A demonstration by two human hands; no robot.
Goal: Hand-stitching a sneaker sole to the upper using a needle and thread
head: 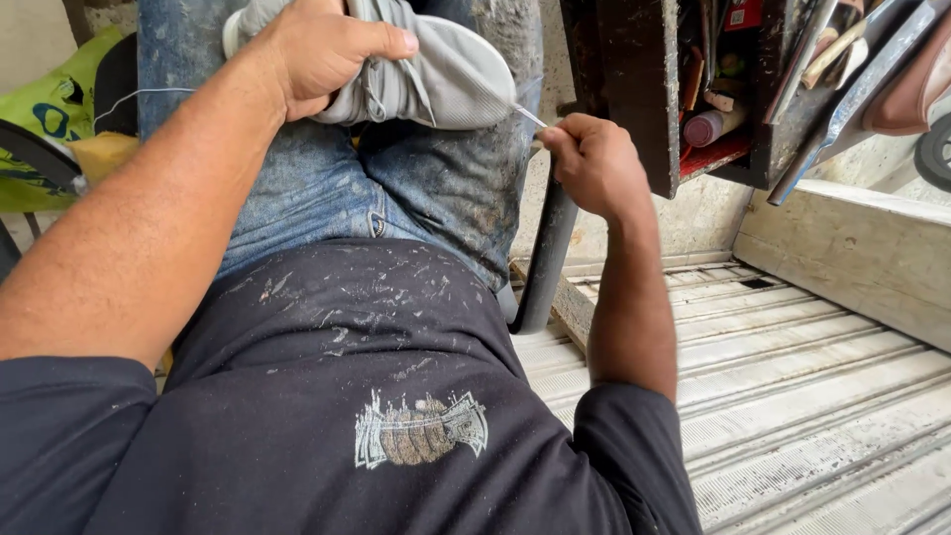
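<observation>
Your left hand [322, 50] clamps round a grey shoe [436, 74] on your lap, top centre of frame, while your right hand [592, 163], fist closed, pinches a thin white thread [529, 116] running off the shoe's toe. Upper right: dark wooden toolbox [634, 89] w/ a pinkish cylindrical bottle [715, 125], red tray & tools; far upper left: yellow-green bag [45, 109] w/ blue print.

A shoe [436, 74] lies on the person's lap under the left hand [322, 50], the right hand [594, 163] just right of its toe pinching a thin needle [530, 116] that touches it, a tool box [693, 89] farther right, a bag [50, 119] at far left
</observation>
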